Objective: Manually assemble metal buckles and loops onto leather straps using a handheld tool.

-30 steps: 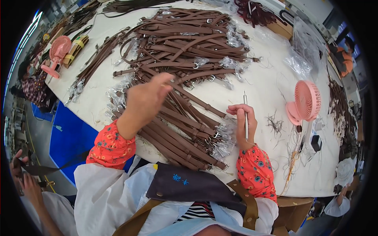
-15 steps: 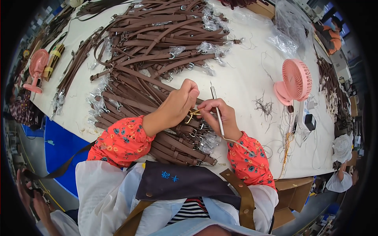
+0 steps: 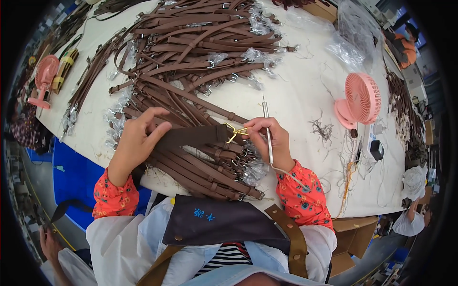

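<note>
My right hand (image 3: 273, 138) pinches a gold metal snap hook (image 3: 235, 133) between thumb and fingertips. Across the same fingers lies a slim silver pen-like tool (image 3: 268, 143), its thin tip pointing away from me and a grey cord trailing from its near end. A wide dark brown strap (image 3: 195, 136) is joined to the hook and stretches left toward my left hand (image 3: 140, 138). Thumb and forefinger of that hand are spread apart beside the strap; its other fingers are partly hidden. Under the strap lies a pile of narrower brown belts (image 3: 191, 174) with silver buckles, some wrapped in clear plastic.
Brown belts heap across the white table (image 3: 305, 95). A pink fan (image 3: 361, 99) stands at right near loose dark threads (image 3: 322, 128) and a black plug (image 3: 376, 149); another pink fan (image 3: 46, 76) is at far left. Clear plastic bags (image 3: 350, 45) lie at the back. Other people sit around.
My left hand has moved left, away from the gold hook, and its fingers have spread. The wide strap now lies stretched across the belts. My right hand shifted slightly right, still holding hook and tool.
</note>
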The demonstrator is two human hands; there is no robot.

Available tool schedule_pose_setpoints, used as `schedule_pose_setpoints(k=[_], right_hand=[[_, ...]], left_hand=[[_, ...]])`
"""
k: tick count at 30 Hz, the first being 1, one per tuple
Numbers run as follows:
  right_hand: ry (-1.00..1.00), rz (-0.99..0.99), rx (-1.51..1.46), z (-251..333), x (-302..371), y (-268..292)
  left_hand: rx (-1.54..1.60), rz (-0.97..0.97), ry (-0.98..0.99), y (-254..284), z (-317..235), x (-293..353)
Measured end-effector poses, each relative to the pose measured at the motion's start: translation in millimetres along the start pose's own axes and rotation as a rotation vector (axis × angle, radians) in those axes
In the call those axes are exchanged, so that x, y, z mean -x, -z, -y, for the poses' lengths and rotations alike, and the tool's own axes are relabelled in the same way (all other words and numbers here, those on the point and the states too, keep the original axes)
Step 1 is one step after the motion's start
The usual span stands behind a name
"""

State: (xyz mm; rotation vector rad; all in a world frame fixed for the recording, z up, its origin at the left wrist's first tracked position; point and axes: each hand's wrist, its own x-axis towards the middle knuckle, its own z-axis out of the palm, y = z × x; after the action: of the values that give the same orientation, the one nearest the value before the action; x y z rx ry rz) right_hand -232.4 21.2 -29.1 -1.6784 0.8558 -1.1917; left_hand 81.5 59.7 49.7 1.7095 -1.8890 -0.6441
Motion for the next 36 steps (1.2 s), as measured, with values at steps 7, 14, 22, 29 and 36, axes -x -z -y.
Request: schedule_pose_setpoints(k=[7,14,22,29,36], right_hand=[[0.006,0.044,0.162,3.3,1.3,-1.9],[0.065,0.066,0.240,7.3,-0.3,0.8],[-0.031,0.008,0.238,19.2,-3.6,1.8],[-0.350,-0.116,-0.351,39.3,-28.6,-2.2],[-0.398,0.008,-0.318,25.9,-18.8,-11.2]], left_hand=[[-0.445,-0.324,-0.506,-49.8,-1.8,-16.8],[0.294,0.236,-0.355,-70.7,-22.3,-32.4],[0.379,0.367,-0.370,-74.3,-18.9,-42.7],[0.448,0.214,-0.249,-84.7,-12.7,-44.4],[0.662,0.271,-0.016,-83.5,-9.5,-46.1]])
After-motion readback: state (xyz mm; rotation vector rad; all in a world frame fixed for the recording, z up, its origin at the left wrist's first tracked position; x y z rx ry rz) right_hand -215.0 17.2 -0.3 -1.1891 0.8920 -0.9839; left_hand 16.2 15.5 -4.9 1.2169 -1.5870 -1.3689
